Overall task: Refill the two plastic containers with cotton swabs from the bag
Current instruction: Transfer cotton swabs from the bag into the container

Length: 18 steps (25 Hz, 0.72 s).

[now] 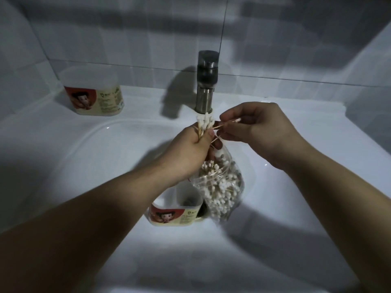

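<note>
Swabs (204,125): one bundle, upright, clamped in your left hand (192,149) above the bag (222,187); a few more pinched in your right hand (258,125). Bag: in sink (84,166), beside open container (175,214). Second container (95,98): on ledge (148,106), back left.

The tap (206,87) stands upright just behind both hands, nearly touching the bunch of swabs (204,123) gripped in the left hand (196,142), and the tiled wall (127,39) closes the space behind it. A single swab (229,122), pinched in the right hand (258,127), crosses the narrow gap between the hands. Below them the bag (224,187) and the open container (175,216) just beside it block the way down into the sink (84,155). Left of the left hand the basin is open; the second container (95,98) stands well apart. Right of the right hand there is free room.
</note>
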### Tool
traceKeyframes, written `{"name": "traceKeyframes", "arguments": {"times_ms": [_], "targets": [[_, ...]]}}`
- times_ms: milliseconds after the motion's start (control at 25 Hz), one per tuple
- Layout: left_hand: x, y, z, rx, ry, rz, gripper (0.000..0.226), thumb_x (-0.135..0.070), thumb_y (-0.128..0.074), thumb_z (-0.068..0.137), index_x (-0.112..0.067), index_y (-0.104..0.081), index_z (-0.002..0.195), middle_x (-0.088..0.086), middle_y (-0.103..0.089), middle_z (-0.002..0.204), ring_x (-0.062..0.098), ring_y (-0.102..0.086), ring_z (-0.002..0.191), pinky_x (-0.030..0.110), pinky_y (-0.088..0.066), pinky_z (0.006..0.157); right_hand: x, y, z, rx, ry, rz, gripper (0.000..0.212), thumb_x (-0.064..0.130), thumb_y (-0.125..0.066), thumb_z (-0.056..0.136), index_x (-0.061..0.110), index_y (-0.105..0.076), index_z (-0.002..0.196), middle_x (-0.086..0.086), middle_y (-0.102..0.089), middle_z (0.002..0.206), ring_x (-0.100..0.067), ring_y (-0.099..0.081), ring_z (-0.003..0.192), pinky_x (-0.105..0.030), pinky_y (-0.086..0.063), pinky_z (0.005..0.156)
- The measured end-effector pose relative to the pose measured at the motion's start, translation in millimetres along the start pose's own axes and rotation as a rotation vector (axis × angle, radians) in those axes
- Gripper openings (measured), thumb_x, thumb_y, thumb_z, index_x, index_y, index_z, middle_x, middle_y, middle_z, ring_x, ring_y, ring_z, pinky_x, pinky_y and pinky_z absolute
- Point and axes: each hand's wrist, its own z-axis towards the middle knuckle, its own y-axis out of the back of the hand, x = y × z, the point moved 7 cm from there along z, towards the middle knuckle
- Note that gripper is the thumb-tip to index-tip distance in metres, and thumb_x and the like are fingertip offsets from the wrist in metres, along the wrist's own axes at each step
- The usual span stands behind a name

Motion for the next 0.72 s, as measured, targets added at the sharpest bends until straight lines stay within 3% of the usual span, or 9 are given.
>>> {"name": "traceKeyframes", "arguments": {"times_ms": [80,240,320,480,560,720], "targets": [[4.2,0.5,2.1,0.002,0.027,-0.038,0.033,-0.033,-0.042,0.107,-0.021,-0.062,0.083,-0.013,-0.060,0.060,0.011,-0.055,0.062,0.047,-0.056,0.085,0.2,1.0,0.5,-0.034,0.010,-0.007,0.013,-0.004,-0.069,0.090,0.008,-0.073,0.090,-0.017,-0.077,0.086,-0.024,-0.076,0.076,-0.028,-0.062,0.075],[3.8,4.7,3.4,-0.041,0.065,-0.132,0.030,-0.033,-0.041,0.108,-0.024,-0.069,0.102,-0.016,-0.047,0.050,0.012,-0.044,0.059,0.039,-0.044,0.072,3.2,16.5,3.5,-0.188,0.058,-0.024,0.014,0.001,-0.068,0.092,0.014,-0.073,0.090,-0.008,-0.075,0.079,-0.017,-0.073,0.072,-0.029,-0.060,0.066],[2.9,7.4,3.3,-0.075,0.070,-0.145,0.027,-0.032,-0.041,0.109,-0.025,-0.065,0.099,-0.017,-0.048,0.049,0.009,-0.044,0.057,0.037,-0.043,0.071,2.1,19.2,4.6,-0.185,0.062,-0.078,0.019,0.001,-0.064,0.093,0.017,-0.074,0.088,-0.002,-0.073,0.073,-0.014,-0.069,0.067,-0.028,-0.058,0.064],[2.7,5.5,2.3,-0.073,0.064,-0.199,0.026,-0.025,-0.038,0.111,-0.016,-0.062,0.104,0.000,-0.068,0.080,0.012,-0.063,0.067,0.032,-0.051,0.066,-1.2,0.6,0.6,0.003,0.090,-0.346,0.024,0.005,-0.064,0.090,0.026,-0.074,0.084,0.001,-0.073,0.070,-0.013,-0.066,0.064,-0.030,-0.056,0.064],[2.2,3.2,1.7,-0.050,0.059,-0.211,0.028,-0.023,-0.037,0.111,-0.012,-0.063,0.115,0.008,-0.073,0.096,0.014,-0.070,0.076,0.028,-0.056,0.067,-1.9,-5.4,-1.0,0.057,0.094,-0.315,0.021,0.002,-0.063,0.090,0.020,-0.074,0.087,-0.001,-0.072,0.071,-0.015,-0.064,0.062,-0.031,-0.054,0.063],[-1.2,3.6,0.8,-0.031,0.036,-0.209,0.030,-0.027,-0.039,0.111,-0.018,-0.064,0.125,0.000,-0.072,0.110,0.010,-0.072,0.095,0.033,-0.062,0.077,-1.6,-5.1,-0.8,0.065,0.057,-0.085,0.013,0.000,-0.066,0.092,0.007,-0.076,0.088,-0.018,-0.073,0.083,-0.017,-0.060,0.066,-0.030,-0.050,0.060]]}}
